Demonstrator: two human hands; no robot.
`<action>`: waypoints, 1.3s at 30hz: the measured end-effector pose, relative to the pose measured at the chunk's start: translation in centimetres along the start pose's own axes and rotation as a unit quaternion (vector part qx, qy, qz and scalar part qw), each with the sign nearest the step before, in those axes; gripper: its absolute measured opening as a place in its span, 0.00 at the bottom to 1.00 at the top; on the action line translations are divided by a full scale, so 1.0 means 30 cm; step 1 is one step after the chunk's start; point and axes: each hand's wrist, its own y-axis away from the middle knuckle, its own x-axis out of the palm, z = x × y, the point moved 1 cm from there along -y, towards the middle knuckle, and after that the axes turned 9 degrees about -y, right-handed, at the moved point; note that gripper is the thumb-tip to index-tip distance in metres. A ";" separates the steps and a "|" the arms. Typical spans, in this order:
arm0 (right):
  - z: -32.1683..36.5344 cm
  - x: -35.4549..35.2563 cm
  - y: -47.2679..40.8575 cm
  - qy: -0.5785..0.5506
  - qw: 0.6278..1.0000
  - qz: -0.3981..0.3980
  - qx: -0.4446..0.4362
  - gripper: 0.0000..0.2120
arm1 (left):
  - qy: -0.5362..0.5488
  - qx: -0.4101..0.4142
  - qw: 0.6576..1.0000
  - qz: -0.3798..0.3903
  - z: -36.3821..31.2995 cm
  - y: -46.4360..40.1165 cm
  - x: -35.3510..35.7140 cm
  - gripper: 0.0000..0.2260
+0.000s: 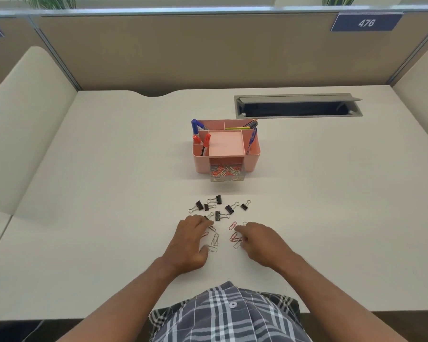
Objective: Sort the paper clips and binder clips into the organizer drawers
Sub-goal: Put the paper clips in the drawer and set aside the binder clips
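White desk: relaxed hands flank red and silver paper clips.

Office cubicle workstation. Pale desk enclosed by beige fabric partitions with metal trim; blue number plate reading 476 fixed to the rear panel. Grey cable hatch, lid raised, set into the desktop. Pink organizer holding pens and markers — stationery stock. Plant leaves visible above the partition — neighbouring desks adjoin at left.
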 end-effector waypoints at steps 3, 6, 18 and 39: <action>0.003 0.035 0.000 0.029 0.999 0.013 -0.003 0.22 | -0.033 -0.014 0.999 0.017 0.008 0.043 0.025 0.28; 0.023 0.056 -0.019 0.035 0.999 -0.027 -0.012 0.19 | -0.051 -0.018 0.999 0.003 -0.007 0.031 0.030 0.23; 0.038 0.033 -0.064 0.033 0.997 -0.064 0.001 0.12 | -0.018 -0.023 1.000 0.000 -0.052 -0.029 0.029 0.20; 0.082 0.084 -0.074 0.045 0.996 -0.072 -0.014 0.04 | -0.055 -0.046 0.997 0.005 -0.096 -0.100 0.058 0.08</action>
